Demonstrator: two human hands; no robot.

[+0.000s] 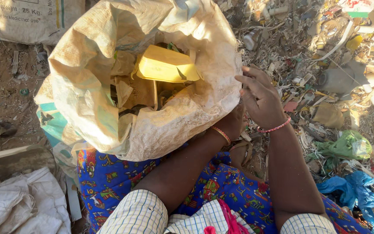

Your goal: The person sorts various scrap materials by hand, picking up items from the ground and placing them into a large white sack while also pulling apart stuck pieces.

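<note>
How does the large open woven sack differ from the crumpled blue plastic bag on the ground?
The large open woven sack is pale tan; the crumpled blue plastic bag is bright blue. The sack stands open and filled, with a yellow flat plastic piece on top; the blue bag lies collapsed among litter. The left hand touches the sack's side and the right hand is close to it; neither touches the blue bag. Both look worn.

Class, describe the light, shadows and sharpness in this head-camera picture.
Head view: hard low sunlight glares off the open woven plastic sack and yellow flat plastic piece; both hands are in shade at the sack's edge; the littered ground is sharp, corners slightly stretched.
</note>
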